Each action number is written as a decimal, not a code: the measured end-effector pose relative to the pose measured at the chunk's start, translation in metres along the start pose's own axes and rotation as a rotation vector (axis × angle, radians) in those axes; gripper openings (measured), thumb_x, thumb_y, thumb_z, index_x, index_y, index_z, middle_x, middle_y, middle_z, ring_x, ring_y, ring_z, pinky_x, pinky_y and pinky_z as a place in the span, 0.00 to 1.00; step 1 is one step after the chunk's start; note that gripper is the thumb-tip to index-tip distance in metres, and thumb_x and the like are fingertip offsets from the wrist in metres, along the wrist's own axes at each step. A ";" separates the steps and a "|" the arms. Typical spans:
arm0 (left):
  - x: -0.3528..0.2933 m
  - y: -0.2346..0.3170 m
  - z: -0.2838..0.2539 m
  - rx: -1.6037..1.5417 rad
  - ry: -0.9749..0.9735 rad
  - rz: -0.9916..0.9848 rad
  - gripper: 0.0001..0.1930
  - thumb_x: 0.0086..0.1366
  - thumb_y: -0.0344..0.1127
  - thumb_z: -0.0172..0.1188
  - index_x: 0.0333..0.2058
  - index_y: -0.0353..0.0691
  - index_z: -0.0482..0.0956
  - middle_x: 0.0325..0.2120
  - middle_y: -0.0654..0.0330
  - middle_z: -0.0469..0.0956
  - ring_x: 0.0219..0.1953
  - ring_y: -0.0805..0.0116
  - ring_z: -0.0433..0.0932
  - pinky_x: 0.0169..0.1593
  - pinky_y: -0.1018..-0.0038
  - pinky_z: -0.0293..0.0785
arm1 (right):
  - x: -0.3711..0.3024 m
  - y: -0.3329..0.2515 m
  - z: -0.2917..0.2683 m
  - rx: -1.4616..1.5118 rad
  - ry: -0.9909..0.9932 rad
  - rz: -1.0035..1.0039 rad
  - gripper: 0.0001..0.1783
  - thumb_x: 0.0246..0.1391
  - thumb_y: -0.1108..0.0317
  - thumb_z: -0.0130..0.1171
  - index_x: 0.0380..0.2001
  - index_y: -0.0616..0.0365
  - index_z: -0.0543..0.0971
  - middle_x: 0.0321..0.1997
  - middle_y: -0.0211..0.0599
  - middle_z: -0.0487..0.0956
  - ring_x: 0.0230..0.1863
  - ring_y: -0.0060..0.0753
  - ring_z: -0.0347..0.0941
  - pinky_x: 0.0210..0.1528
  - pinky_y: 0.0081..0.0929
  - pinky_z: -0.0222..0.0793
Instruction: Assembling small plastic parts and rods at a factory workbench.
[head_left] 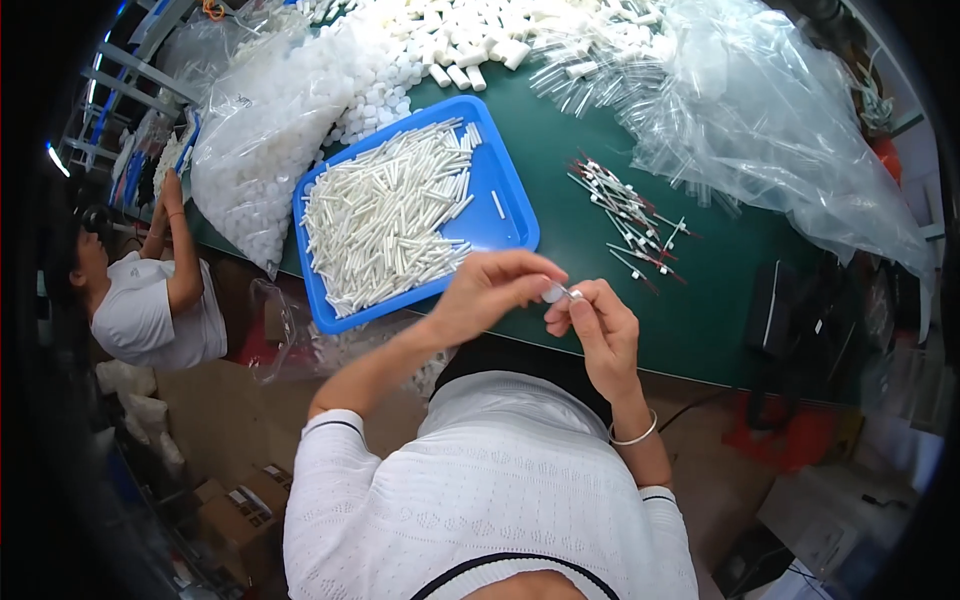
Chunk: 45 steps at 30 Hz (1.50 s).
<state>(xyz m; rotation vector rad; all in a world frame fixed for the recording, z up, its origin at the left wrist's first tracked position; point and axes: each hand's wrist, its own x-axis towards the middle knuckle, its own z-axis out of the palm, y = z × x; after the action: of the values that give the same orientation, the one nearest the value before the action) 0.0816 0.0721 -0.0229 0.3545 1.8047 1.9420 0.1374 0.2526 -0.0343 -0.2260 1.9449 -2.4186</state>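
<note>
My left hand (492,292) and my right hand (602,326) meet at the table's near edge, fingertips almost touching. The left thumb and forefinger pinch a small white round cap (552,294). Between my right thumb and fingers sits a small white piece (574,295) with a thin stem; its other details are too small to make out. Left of my hands, a blue tray (518,215) holds many short white rods (390,215). To the right lies a loose pile of thin clear-and-white sticks with dark red tips (628,220).
A clear bag of white caps (255,150) stands left of the tray. White cylinders (458,76) and clear tubes (580,85) lie at the back of the green table (560,170). A large plastic bag (760,120) covers the far right. Another person (160,300) works at left.
</note>
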 end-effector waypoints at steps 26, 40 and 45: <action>-0.022 -0.033 0.006 -0.592 0.079 -0.097 0.13 0.65 0.30 0.58 0.47 0.32 0.76 0.41 0.56 0.79 0.38 0.76 0.78 0.43 0.80 0.77 | -0.017 -0.005 0.001 -0.764 0.160 -0.309 0.04 0.42 0.78 0.61 0.20 0.60 0.75 0.16 0.33 0.71 0.15 0.31 0.67 0.18 0.28 0.61; -0.028 -0.050 0.022 -0.562 0.056 0.076 0.09 0.62 0.24 0.60 0.42 0.33 0.77 0.41 0.59 0.75 0.42 0.74 0.75 0.46 0.77 0.75 | -0.013 0.009 0.005 -0.734 0.050 -0.338 0.03 0.56 0.73 0.57 0.32 0.60 0.76 0.25 0.38 0.75 0.21 0.40 0.73 0.22 0.31 0.67; -0.027 -0.056 0.023 -0.491 0.059 0.173 0.10 0.62 0.24 0.60 0.42 0.32 0.76 0.42 0.59 0.72 0.42 0.74 0.74 0.47 0.77 0.73 | -0.014 0.021 0.010 -0.787 0.105 -0.388 0.04 0.58 0.72 0.56 0.32 0.60 0.76 0.26 0.37 0.76 0.20 0.35 0.73 0.21 0.27 0.67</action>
<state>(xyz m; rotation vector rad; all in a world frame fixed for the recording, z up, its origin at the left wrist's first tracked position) 0.1244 0.0806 -0.0722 0.2948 1.2988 2.4508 0.1508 0.2394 -0.0543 -0.5356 3.0483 -1.6929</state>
